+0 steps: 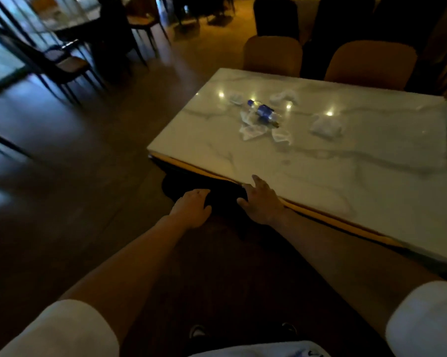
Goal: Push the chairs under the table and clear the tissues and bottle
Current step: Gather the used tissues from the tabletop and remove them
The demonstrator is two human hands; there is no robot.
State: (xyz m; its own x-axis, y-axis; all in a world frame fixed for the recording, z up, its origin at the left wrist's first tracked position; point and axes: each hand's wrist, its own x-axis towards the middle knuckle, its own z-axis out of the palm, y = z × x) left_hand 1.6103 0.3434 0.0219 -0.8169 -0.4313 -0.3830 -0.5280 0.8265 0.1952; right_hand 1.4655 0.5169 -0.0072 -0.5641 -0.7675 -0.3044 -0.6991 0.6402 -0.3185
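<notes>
One marble-topped table (346,176) lies ahead of your hands and to their right, its near edge running just beyond your right hand. Two tan chairs (272,56) stand at its far side, well beyond both hands, backs upright against the far edge. A dark chair (225,195) sits directly under your hands at the near edge of the table, its back largely tucked beneath the tabletop; the dim light hides its outline.

Your left hand (192,208) rests on top of the dark chair back, fingers curled forward over it. Your right hand (262,202) sits just to the right of it, fingers spread, thumb out toward the left hand, fingertips reaching the edge of the table. Whether the right palm presses the chair or the table edge cannot be told.

The plastic bottle (263,112), with blue cap and blue label, lies on its side on the tabletop, well ahead of your right hand. Crumpled tissues (252,130) lie touching and around the bottle; one more tissue (326,127) lies apart, to the right of the bottle.
</notes>
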